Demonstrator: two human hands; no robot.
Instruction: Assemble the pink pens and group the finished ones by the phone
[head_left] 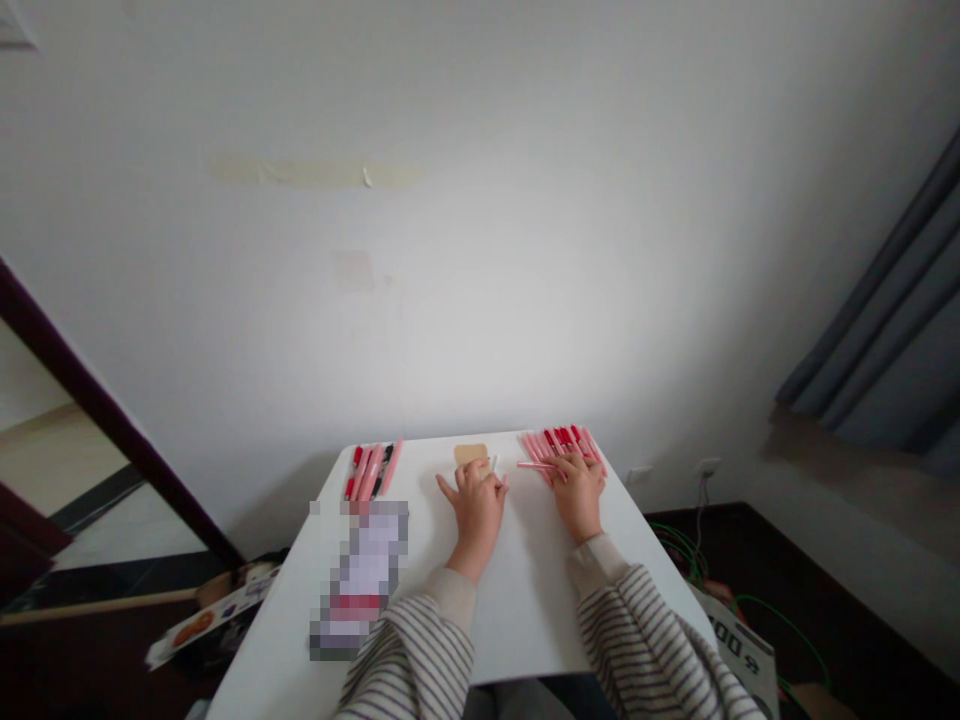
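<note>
My left hand (478, 505) is over the middle of the white table (525, 620), little finger stretched out and the other fingers bent toward the thumb. By its fingertips shows a small pale stick-like piece (493, 464); its kind is unclear. A tan rounded pad (470, 454) lies just beyond these fingers. My right hand (579, 492) is closed on a slim pink pen (531, 465) that points left toward my left hand. Under and behind my right hand lies a row of pink and red pens (562, 440), partly covered by it.
At the table's left, several red, pink and black pens (371, 472) lie side by side. Nearer me is a blurred-out phone-like object (364, 580). A wall (480, 300) stands behind the table. Green cables (675, 545) and a box (742, 645) are on the floor at right.
</note>
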